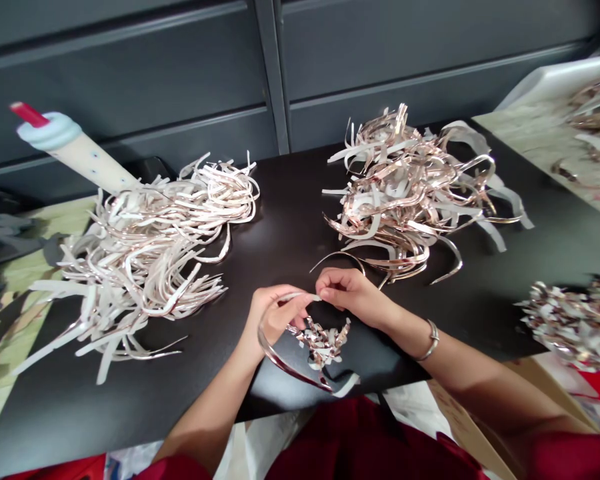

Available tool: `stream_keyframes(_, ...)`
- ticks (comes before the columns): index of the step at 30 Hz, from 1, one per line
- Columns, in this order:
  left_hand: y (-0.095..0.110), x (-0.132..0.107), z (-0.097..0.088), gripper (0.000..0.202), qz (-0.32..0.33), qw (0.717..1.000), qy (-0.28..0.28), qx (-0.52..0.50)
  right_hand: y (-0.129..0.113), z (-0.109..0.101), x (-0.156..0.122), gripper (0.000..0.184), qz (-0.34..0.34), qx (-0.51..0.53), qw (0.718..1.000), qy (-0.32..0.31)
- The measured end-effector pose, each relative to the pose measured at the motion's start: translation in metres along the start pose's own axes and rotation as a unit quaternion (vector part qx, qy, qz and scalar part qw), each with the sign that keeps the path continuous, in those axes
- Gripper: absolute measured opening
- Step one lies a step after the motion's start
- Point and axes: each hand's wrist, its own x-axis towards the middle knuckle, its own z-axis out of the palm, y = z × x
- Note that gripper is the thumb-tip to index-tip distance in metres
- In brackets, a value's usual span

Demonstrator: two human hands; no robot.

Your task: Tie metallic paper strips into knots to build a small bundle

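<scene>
Near the middle of the black worktop [290, 220], the left hand [279, 317] pinches a shiny strip [300, 377] between thumb and fingers, its loose length curling down toward the near edge. The right hand [353, 293] has its thumb and forefinger closed on the strip's pale end (a bracelet [433, 340] circles that wrist). Small clippings [325, 347] sit just below both hands. A pile of pale strips [155, 247] spreads at left, a rosier tangle [405, 193] at far right, and a snippet heap [575, 327] at near right.
</scene>
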Motion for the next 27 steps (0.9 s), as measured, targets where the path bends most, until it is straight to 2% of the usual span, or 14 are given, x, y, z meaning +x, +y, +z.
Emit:
stream_keyframes(2, -0.001, 0.001, 0.002, 0.03, -0.052, 0.997, 0.002, -0.049, 0.003, 0.002, -0.001, 0.029, 0.014, 0.048, 0.999, -0.002)
stream_keyframes(5, -0.002, 0.001, 0.004, 0.037, -0.073, 0.993, -0.039, -0.086, 0.004, 0.008, -0.001, 0.034, -0.008, 0.048, 0.999, 0.004)
stream_keyframes(7, -0.002, 0.0, 0.005, 0.036, -0.054, 0.993, -0.061, -0.081, 0.004, 0.01, -0.001, 0.035, -0.013, 0.054, 0.998, -0.002)
stream_keyframes(10, -0.002, -0.001, 0.004, 0.033, -0.02, 0.995, -0.08, -0.048, 0.003, 0.01, -0.001, 0.036, 0.016, 0.107, 0.994, -0.03)
stream_keyframes(15, 0.002, -0.005, 0.002, 0.027, 0.002, 0.992, -0.123, -0.022, 0.009, 0.002, 0.002, 0.034, 0.045, 0.252, 0.96, -0.114)
stream_keyframes(19, 0.005, -0.008, 0.003, 0.029, 0.05, 0.988, -0.14, -0.034, 0.016, -0.003, 0.006, 0.036, 0.046, 0.307, 0.938, -0.155)
stream_keyframes(22, 0.003, -0.007, 0.002, 0.028, 0.098, 0.991, -0.09, -0.033, 0.017, -0.007, 0.007, 0.036, 0.025, 0.299, 0.943, -0.143)
stream_keyframes(24, 0.001, -0.005, 0.001, 0.025, 0.154, 0.987, -0.029, 0.045, 0.015, -0.011, 0.005, 0.035, 0.016, 0.265, 0.958, -0.11)
stream_keyframes(27, -0.002, -0.003, 0.002, 0.019, 0.252, 0.946, 0.032, 0.202, 0.009, -0.012, 0.002, 0.042, -0.01, 0.156, 0.986, -0.057)
